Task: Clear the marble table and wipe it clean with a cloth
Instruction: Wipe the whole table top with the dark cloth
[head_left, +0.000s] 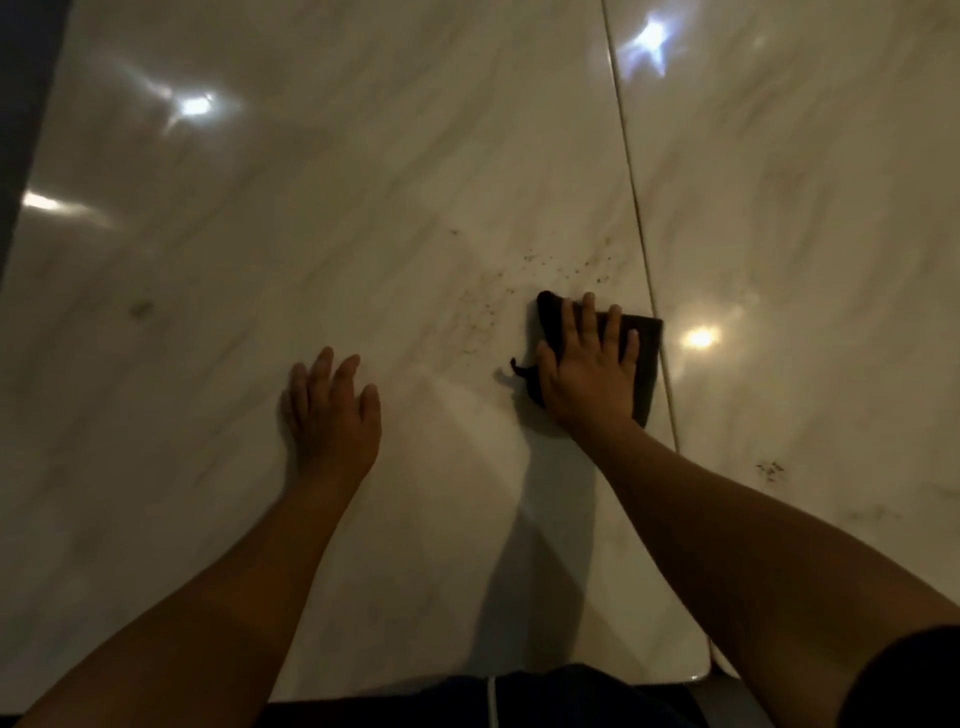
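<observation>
The right hand presses spread, flat fingers on a dark folded cloth on the glossy pale marble tabletop. The left hand rests flat and spread beside it. Dark crumbs lie just beyond the cloth.

Polished pale marble table, glossy, mirroring lamp glints at upper left and upper right. Dark cloth at centre right, matt and soft-looking. Gritty dark specks dulling the sheen just above it.
</observation>
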